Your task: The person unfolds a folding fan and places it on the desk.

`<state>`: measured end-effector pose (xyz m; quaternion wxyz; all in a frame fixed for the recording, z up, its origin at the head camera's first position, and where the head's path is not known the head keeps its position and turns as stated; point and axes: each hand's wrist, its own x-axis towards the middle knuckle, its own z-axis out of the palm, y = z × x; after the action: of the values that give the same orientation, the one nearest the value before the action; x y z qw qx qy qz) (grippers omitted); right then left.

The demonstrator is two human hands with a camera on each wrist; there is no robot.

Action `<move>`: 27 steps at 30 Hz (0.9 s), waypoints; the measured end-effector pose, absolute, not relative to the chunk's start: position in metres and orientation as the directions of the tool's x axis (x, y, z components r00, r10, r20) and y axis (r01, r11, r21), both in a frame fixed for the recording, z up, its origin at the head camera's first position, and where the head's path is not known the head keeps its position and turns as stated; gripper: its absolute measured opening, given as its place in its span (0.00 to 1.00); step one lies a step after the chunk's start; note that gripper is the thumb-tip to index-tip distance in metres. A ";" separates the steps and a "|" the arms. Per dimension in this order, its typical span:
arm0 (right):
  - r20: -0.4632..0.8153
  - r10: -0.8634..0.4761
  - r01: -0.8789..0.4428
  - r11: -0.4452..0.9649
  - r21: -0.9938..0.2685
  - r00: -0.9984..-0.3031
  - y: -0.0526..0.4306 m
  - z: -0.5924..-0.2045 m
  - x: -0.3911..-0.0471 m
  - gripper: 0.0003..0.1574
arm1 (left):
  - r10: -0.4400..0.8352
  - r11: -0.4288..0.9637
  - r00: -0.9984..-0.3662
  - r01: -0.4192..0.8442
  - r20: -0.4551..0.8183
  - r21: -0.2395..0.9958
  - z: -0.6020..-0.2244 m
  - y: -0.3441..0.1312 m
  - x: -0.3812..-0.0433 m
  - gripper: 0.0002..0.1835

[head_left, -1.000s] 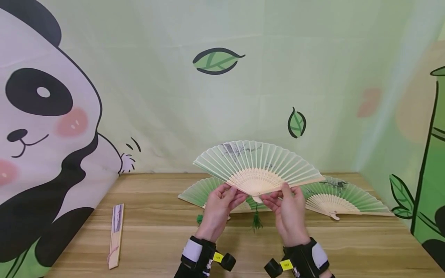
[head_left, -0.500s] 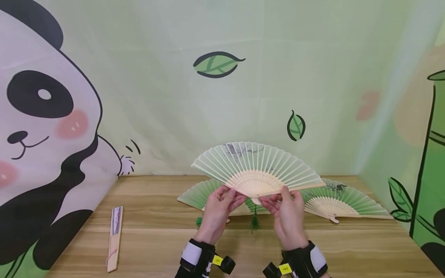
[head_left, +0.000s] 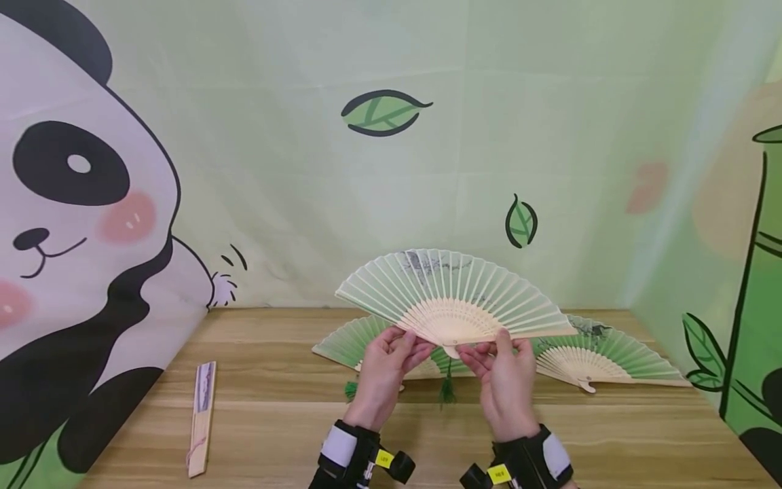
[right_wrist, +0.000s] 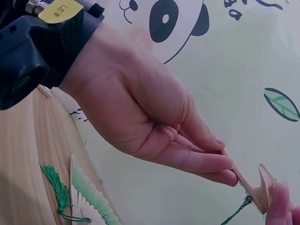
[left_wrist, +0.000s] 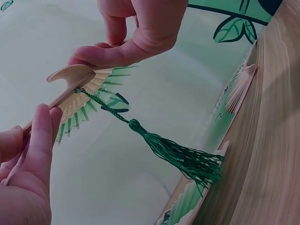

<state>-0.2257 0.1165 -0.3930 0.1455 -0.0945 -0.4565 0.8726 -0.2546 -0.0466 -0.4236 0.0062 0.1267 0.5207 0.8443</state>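
A spread folding fan [head_left: 455, 319] with pale green leaf, grey print and bamboo ribs is held up before me in the head view. My left hand [head_left: 385, 370] pinches its lower left edge between thumb and fingers. On the lower right edge, my right hand [head_left: 509, 384] has the outer rib between thumb and fingers. From the pivot a green tassel [left_wrist: 178, 157] hangs on a cord, between both hands in the left wrist view. In the right wrist view, the left hand [right_wrist: 140, 101] shows almost whole, while the right-hand fingertips [right_wrist: 281, 206] peek in at the corner.
Behind the hands, two more spread green fans lie on the wooden table [head_left: 275, 407]: a left fan [head_left: 354, 334], partly covered, and a right fan [head_left: 586, 360]. A folded fan [head_left: 201, 418] with a pink cord lies at left. A panda-print backdrop [head_left: 275, 170] rises behind.
The held fan's right end has tipped slightly lower and farther right, so the fan looks a little wider. Both hands keep their grip. The head view has shifted slightly.
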 end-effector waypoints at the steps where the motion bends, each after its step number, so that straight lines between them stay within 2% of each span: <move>1: -0.036 0.342 -0.166 -0.542 -0.824 -0.939 0.117 -0.393 -0.226 0.08 | 0.140 -0.456 -0.968 0.125 0.210 0.881 -0.424 -0.046 -0.254 0.15; 10: -0.031 0.374 -0.198 -0.557 -0.806 -0.927 0.118 -0.394 -0.227 0.09 | 0.118 -0.438 -0.968 0.149 0.221 0.886 -0.424 -0.041 -0.253 0.14; 27: 0.001 0.475 -0.292 -0.539 -0.790 -0.880 0.115 -0.400 -0.232 0.09 | 0.083 -0.432 -0.983 0.112 0.163 0.895 -0.420 -0.034 -0.249 0.13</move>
<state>-0.2323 0.1147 -0.4001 0.2204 -0.1073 -0.4266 0.8706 -0.2494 -0.0341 -0.4199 -0.0086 0.0917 0.5327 0.8413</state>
